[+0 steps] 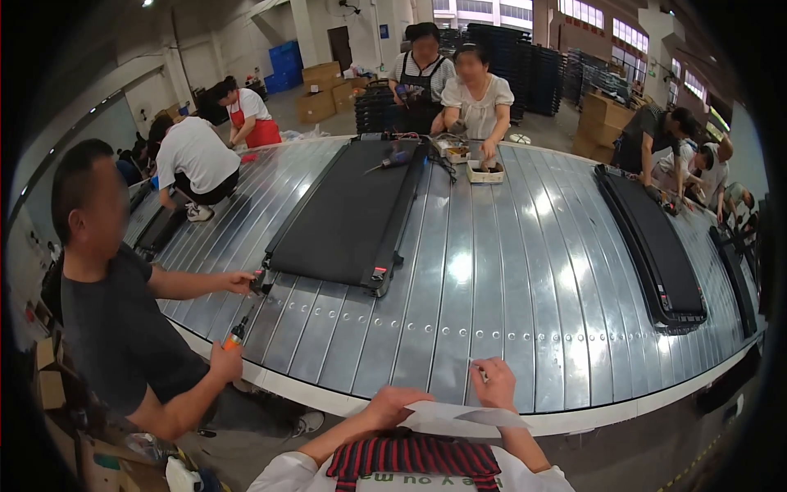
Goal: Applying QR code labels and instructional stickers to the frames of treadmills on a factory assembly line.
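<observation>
My left hand (397, 405) is closed on one end of a thin white strip (467, 414), which looks like a sheet of paper or film. The strip stretches right, passing in front of my right wrist. My right hand (494, 384) is raised over the near edge of the slatted metal conveyor (426, 361), its fingers bent together in a pinch. Something small and pale may be between those fingertips, but I cannot make it out. Beyond my hands, left of centre, a flat black walking-pad treadmill (344, 213) lies on the slats.
At left, a co-worker holds an orange-and-black power screwdriver (235, 334) and touches the treadmill's near corner. Another black treadmill (652, 246) lies to the right. Two people stand at the far side by a small parts box (485, 172). A power drill (395, 159) rests on the middle treadmill.
</observation>
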`<state>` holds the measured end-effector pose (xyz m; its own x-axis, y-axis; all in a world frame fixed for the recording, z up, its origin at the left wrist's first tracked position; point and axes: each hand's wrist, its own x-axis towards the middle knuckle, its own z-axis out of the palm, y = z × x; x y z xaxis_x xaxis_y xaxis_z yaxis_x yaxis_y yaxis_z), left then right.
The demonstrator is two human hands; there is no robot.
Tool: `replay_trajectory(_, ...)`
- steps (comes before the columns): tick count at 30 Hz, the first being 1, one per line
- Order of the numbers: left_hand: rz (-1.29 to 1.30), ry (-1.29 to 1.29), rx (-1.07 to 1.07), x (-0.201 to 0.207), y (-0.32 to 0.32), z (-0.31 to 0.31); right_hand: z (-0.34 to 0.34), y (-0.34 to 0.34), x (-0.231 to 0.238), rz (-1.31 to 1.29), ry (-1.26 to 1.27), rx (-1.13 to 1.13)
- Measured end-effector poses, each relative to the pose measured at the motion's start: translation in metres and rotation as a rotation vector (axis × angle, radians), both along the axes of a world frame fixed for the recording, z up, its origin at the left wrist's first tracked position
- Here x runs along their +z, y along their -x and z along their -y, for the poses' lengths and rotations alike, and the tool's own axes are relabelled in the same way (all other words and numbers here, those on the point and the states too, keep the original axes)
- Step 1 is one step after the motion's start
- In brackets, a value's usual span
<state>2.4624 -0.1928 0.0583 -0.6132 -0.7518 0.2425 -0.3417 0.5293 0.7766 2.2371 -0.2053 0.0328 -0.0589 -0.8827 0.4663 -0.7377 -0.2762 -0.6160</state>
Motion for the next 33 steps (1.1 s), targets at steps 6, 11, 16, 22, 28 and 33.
replay_trajectory(6,0.185,0.201,0.081,-0.005,-0.054,0.051,0.029,-0.004,-0.050,0.425,-0.116,-0.048)
replay_trajectory(11,0.479,0.072,0.088,-0.008,-0.110,0.091,0.056,-0.021,-0.079,0.935,-0.539,-0.201)
replay_trajectory(16,0.543,0.058,0.007,-0.008,-0.147,0.151,0.102,-0.043,-0.094,0.946,-0.612,-0.275)
replay_trajectory(22,0.561,0.066,-0.129,-0.031,-0.192,0.217,0.176,-0.078,-0.056,0.849,-0.618,-0.249)
replay_trajectory(28,0.662,0.033,-0.174,-0.052,-0.178,0.276,0.260,-0.097,-0.044,0.964,-0.706,-0.105)
replay_trajectory(33,0.608,0.194,-0.139,-0.066,-0.161,0.327,0.332,-0.132,-0.071,1.079,-0.805,-0.045)
